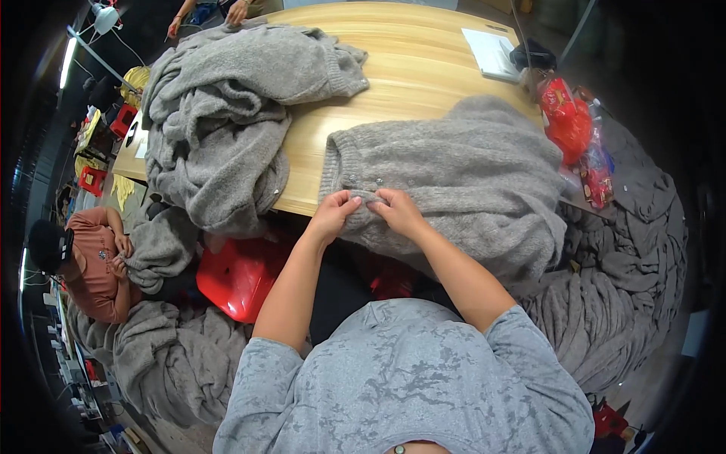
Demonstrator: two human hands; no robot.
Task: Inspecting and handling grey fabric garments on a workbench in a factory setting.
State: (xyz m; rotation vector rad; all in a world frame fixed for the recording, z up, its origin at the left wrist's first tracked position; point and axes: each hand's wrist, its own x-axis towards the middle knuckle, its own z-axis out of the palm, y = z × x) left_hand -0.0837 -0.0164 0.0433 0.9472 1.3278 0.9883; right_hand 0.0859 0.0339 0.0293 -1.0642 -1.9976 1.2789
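A grey knitted garment with a ribbed edge lies on the near right of the wooden table, part of it hanging over the front. Two small shiny buttons show near its ribbed edge. My left hand pinches the knit close to that edge, thumb against fingers. Just to its right, my right hand pinches the same garment, fingertips almost meeting the left ones. Whatever tiny part lies between the fingertips cannot be made out. To the left, a heap of similar grey knitwear covers the table's left end.
The wooden table carries a white paper stack at the far right and red plastic bags at its right edge. A red stool stands below. More knitwear piles on the right. Other people work at left and beyond the table.
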